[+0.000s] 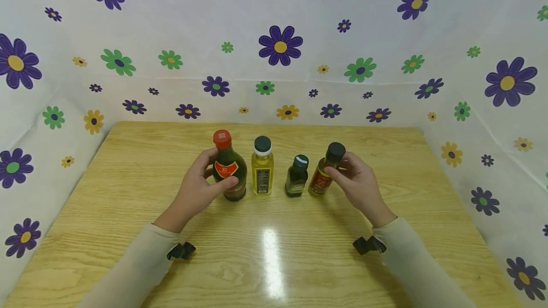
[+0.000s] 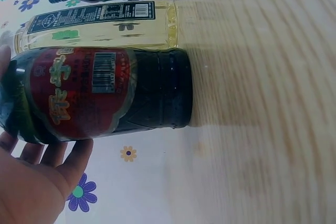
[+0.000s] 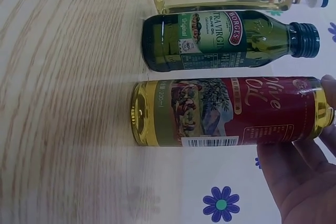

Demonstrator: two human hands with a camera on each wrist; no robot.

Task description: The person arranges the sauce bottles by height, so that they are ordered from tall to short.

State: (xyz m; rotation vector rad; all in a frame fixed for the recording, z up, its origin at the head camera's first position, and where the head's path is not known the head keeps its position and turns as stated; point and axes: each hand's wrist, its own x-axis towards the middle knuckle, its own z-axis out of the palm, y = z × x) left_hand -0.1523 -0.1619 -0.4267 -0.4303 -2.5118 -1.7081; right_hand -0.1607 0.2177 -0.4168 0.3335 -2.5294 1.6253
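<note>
My left hand grips a dark glass bottle with a red cap and red labels, thumb across its front and fingers behind. In the left wrist view its label carries gold characters and a barcode. On the other side, my right hand holds a small olive oil bottle by its upper part. That bottle has a red label and a black cap, and it leans slightly in the head view. Between the hands stand a clear bottle of yellow oil and a small green olive oil bottle.
The four bottles form a row across the wooden table, toward its far side. A white cloth printed with flowers hangs behind and along both sides. Dark wrist cameras sit at both sleeve cuffs.
</note>
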